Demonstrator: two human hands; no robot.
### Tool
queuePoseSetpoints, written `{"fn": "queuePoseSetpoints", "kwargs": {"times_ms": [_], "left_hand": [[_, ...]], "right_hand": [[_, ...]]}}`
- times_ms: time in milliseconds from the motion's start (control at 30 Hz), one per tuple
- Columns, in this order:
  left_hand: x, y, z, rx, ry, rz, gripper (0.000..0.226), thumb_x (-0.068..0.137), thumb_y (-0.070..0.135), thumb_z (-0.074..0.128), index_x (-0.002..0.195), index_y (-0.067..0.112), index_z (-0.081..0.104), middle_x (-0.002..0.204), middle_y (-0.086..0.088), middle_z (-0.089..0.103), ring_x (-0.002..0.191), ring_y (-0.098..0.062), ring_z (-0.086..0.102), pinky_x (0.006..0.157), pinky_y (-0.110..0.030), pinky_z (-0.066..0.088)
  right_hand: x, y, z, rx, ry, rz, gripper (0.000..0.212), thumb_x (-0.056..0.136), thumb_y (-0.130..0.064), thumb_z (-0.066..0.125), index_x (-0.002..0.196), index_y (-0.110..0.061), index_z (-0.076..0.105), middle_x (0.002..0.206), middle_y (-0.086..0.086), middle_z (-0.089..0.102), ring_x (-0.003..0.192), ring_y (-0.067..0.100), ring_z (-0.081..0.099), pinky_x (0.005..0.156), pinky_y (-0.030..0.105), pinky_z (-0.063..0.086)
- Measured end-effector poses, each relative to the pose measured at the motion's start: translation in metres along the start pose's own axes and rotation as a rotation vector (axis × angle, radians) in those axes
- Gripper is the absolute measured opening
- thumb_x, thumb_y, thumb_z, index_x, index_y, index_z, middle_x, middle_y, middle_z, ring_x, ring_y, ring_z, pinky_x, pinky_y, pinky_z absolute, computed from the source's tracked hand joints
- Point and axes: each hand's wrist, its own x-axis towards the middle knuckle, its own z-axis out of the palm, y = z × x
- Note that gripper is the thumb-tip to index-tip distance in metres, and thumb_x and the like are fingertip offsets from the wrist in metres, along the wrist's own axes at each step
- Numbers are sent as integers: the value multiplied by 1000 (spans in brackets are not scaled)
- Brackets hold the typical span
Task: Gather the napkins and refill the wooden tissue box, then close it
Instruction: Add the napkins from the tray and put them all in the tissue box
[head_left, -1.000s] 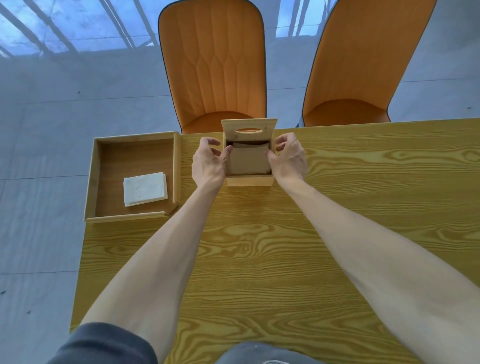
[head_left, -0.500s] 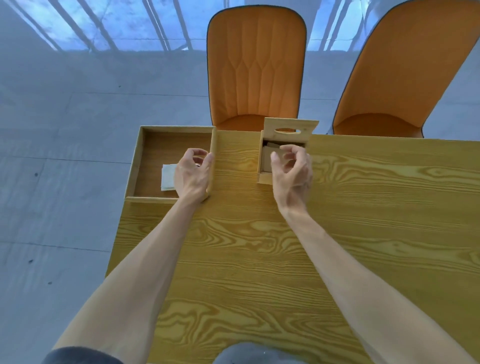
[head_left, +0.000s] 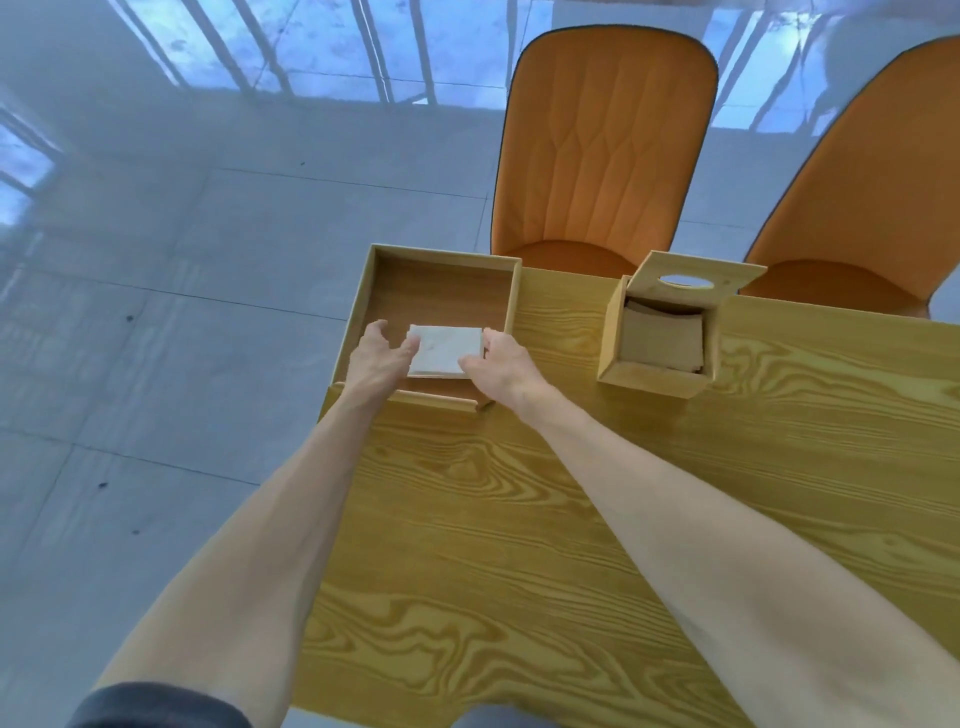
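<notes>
A white napkin stack (head_left: 441, 349) lies flat in the open wooden tray (head_left: 511, 304) at the table's left end. My left hand (head_left: 378, 359) is at the stack's left edge with fingers spread and the thumb touching its corner. My right hand (head_left: 500, 364) rests against the stack's right and front edges, fingers curled. To the right stands the wooden tissue box (head_left: 652, 383). Its lid (head_left: 698, 278), which has an oval slot, is tipped back open. Brownish napkins (head_left: 662, 338) show inside the box.
The wooden table (head_left: 675, 493) carries the tray at its far left corner, partly overhanging the edge. Two orange chairs (head_left: 602, 156) stand behind the far edge. Grey tiled floor lies to the left.
Both hands left the tissue box and moved left into the tray, where they now flank the white napkin stack. The camera view swung left with them.
</notes>
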Motion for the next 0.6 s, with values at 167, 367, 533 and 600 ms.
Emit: {"fn": "queuePoseSetpoints", "kwargs": {"times_ms": [167,367,533,600], "left_hand": [[12,3,6,-105,-98,-123,68,98,33,56,155,14,23,161,-10,29,141,-31,40,111,-48,41],[21,5,13,-171,-72,-199,65,98,23,58,153,11,26,154,-12,40,112,-26,60,88,-32,53],[26,4,14,-223,-72,-263,64,92,18,68,147,6,39,146,-16,49,125,-28,54,99,-37,51],[27,2,16,-207,-79,-264,62,91,17,69,146,4,42,145,-17,50,130,-31,52,106,-41,47]], "right_hand": [[9,0,7,148,-43,116,25,90,-15,56,114,-10,51,123,11,62,113,28,59,96,40,49],[15,7,11,250,-126,99,40,94,-12,54,133,-12,57,127,0,64,117,19,57,90,26,42],[17,10,9,264,-125,97,41,95,-13,54,136,-10,56,129,0,63,115,17,56,92,26,41],[15,9,8,278,-129,92,40,96,-12,54,136,-10,55,128,1,62,112,15,54,91,24,39]]}}
